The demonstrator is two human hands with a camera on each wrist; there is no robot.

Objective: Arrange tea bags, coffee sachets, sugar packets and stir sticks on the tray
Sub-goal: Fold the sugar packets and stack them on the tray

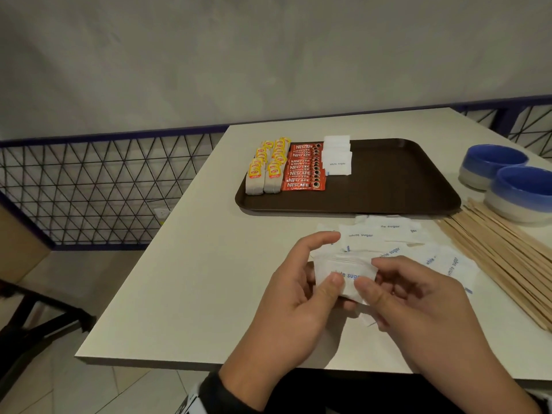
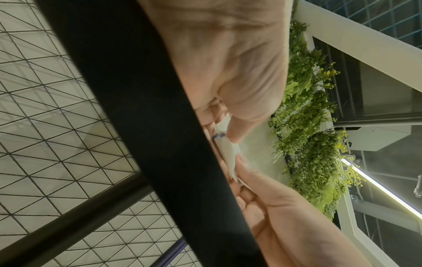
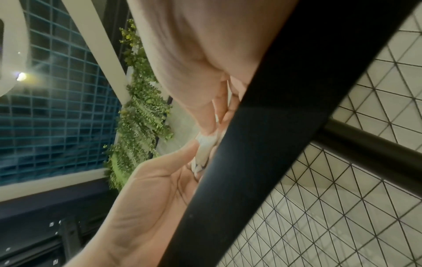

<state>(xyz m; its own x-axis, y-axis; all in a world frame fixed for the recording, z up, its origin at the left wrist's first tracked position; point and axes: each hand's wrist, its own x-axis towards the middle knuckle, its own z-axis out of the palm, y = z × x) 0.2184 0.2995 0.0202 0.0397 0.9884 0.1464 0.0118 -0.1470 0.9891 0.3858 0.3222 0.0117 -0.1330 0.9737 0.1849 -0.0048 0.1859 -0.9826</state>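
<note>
While both of my hands work above the near part of the table [image 1: 179,279], my left hand [image 1: 294,289] and right hand [image 1: 418,306] together pinch a small stack of sugar packets [image 1: 343,271], thumbs on top and fingers curled beneath; both wrist views confirm the thumbs pressed on white paper. I take the tray [image 1: 388,186] as landmark. It is dark brown, set toward the far side of the table, its near rim just beyond the loose sugar packets [image 1: 385,231] that lie scattered between the tray and my hands. On the tray's left end stand two rows of tea bags [image 1: 265,167] with yellow tags, touching the left rim or nearly so; I cannot tell which. Just right of them lies a column of red coffee sachets [image 1: 304,168], overlapping one another. Right of those, sugar packets already placed [image 1: 337,155] sit toward the far rim, the farthest overhanging it. The tray's middle and right portion is bare brown surface. Off the tray's near right corner, stir sticks [image 1: 501,258] lie in a long loose bundle running toward the table's near edge. Right of the tray stand two blue bowls [image 1: 507,180], touching each other, the nearer one at the sticks' far ends. Left of the tray, the table edge runs beside a wire mesh railing [image 1: 104,186].
</note>
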